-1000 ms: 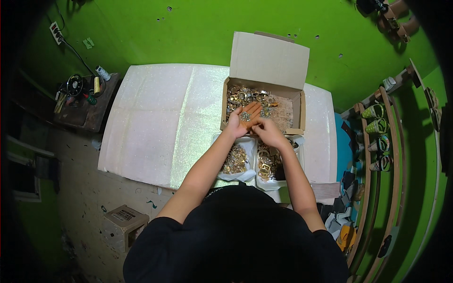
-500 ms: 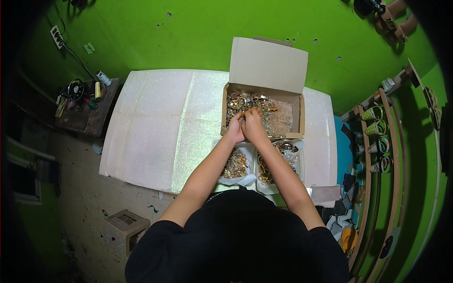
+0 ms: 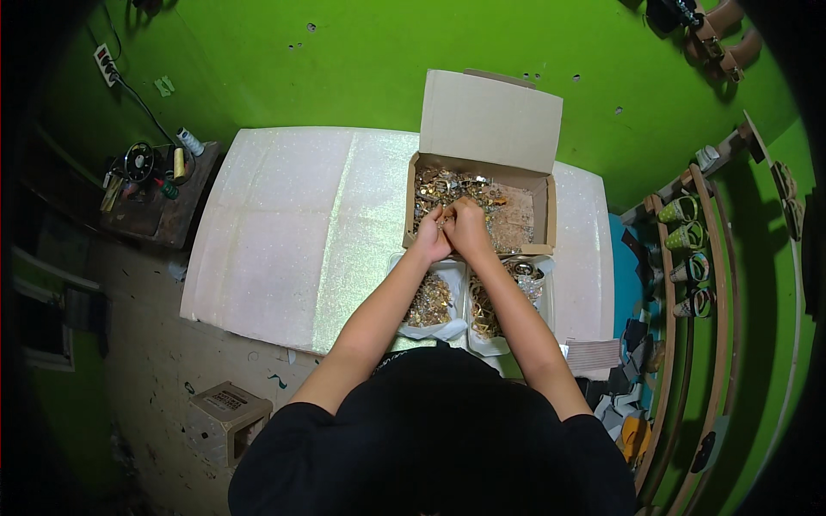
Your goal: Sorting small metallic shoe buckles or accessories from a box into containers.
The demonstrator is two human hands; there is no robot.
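A glittery pale worktop (image 3: 284, 232) is standing against a bright green wall (image 3: 344, 60), with curved wooden racks (image 3: 688, 284) crowding its right edge and bare sheet lying open to the left. An open cardboard box (image 3: 544, 202) of small metal fittings (image 3: 439, 182) is sitting at the far right, its flap standing upright toward the wall. The left hand (image 3: 430, 241) and right hand (image 3: 469, 228) are meeting over the box's near edge, fingers curled narrowly around small pieces too tiny to tell which way they point. Two white trays (image 3: 447, 327) are lying just beneath the forearms.
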